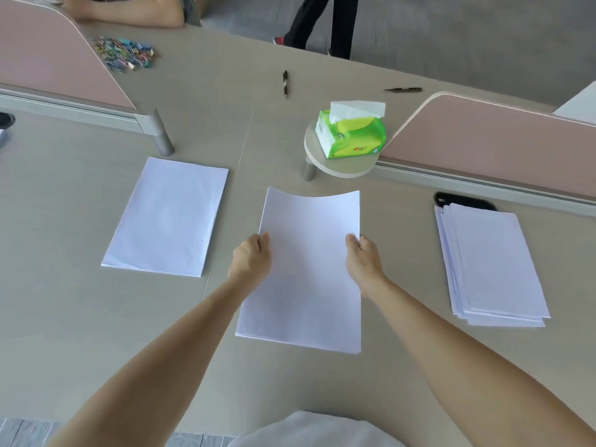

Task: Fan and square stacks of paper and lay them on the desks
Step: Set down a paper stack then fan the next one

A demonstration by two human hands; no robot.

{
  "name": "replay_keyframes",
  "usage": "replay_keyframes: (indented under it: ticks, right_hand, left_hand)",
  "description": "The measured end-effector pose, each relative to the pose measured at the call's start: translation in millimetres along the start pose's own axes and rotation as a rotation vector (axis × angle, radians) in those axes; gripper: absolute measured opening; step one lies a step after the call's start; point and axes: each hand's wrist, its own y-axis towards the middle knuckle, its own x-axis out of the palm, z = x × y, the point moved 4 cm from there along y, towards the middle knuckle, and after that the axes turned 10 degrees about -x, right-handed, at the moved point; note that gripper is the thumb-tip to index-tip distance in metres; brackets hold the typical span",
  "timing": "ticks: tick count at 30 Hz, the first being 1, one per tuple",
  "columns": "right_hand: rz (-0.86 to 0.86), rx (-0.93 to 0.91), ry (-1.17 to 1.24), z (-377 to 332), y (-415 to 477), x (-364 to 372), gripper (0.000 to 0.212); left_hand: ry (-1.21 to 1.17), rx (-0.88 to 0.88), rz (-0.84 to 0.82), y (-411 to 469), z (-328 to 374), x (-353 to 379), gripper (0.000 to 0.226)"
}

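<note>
Paper stack (306,269) sits centre of the desk (80,317), straight in front of the person, held by both long sides at about mid-length. L hand (250,256) pinches the left edge, thumb on top; R hand (364,259) pinches the right edge the same way. Fingers under the sheets are hidden, so can't tell how they lie. The stack's far edge sags in the middle w/ both far corners raised. Can't tell if the near edge touches the desk.

A squared stack (167,217) lies flat on the desk to the left, well apart from the held 1. A fanned stack (490,269) lies to the right, sheets stepped along its left and near edges; its far end overlaps a black phone (464,201).

Beyond the held stack, a green tissue pack (351,133) stands on a small round shelf (338,166), 1 tissue sticking up. Pink dividers (483,140) run off to either side. Farther back: 2 pens (285,83) apart from each other, and a pile of coloured binder clips (124,54) at far left.
</note>
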Motion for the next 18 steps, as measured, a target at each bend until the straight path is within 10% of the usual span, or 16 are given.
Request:
replay_keyframes:
  ticks: [18]
  right_hand:
    - [-0.142,0.161,-0.039,25.7,140.9,116.8,0.038]
  left_hand:
    - [0.254,-0.179,0.158,153.0,-2.7,3.9,0.037]
